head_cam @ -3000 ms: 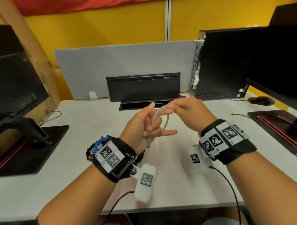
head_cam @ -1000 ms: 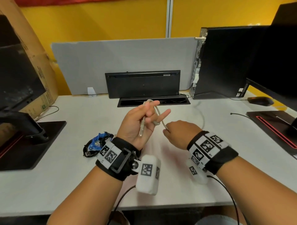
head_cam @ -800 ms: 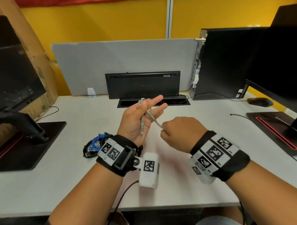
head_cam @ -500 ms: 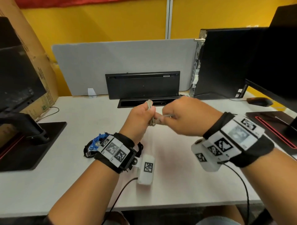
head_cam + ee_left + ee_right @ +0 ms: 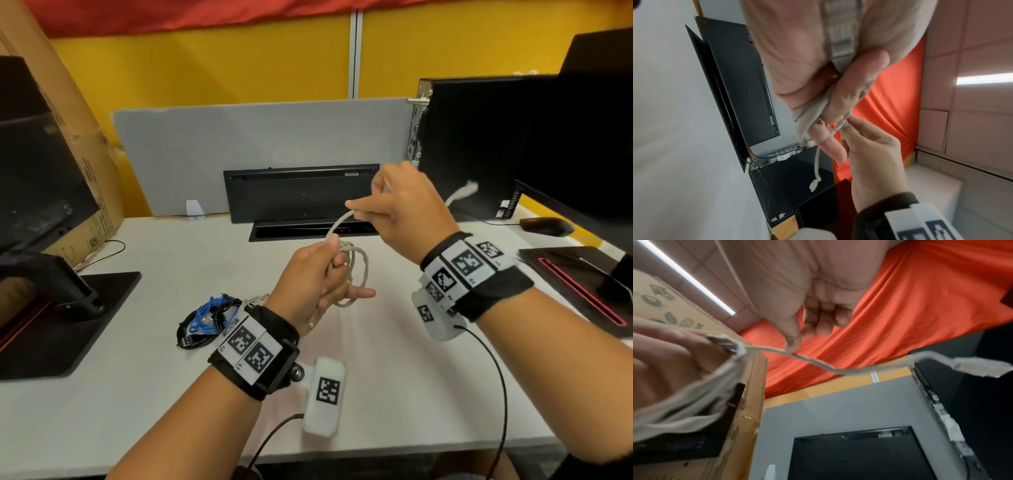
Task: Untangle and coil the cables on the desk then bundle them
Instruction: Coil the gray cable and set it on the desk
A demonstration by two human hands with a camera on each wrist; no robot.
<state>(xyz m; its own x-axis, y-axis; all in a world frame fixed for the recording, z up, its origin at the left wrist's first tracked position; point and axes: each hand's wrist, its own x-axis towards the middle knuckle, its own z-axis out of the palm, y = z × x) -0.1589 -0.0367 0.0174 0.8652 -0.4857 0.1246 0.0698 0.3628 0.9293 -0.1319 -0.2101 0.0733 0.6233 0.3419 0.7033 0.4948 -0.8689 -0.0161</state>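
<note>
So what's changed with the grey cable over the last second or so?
The right hand has lifted up and to the right, drawing the cable's free end out past it; before, it pinched the cable low beside the left hand. The left hand, earlier spread open, now grips the coiled loops. The blue and black bundle stayed on the desk.

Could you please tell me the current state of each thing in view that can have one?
grey cable: partly coiled, loops held in the air, free end with plug loose.
left hand: grips the coiled loops.
right hand: pinches the cable's loose tail.
blue and black cables: lying in a bunch on the desk.
monitor: screen dark.
</note>
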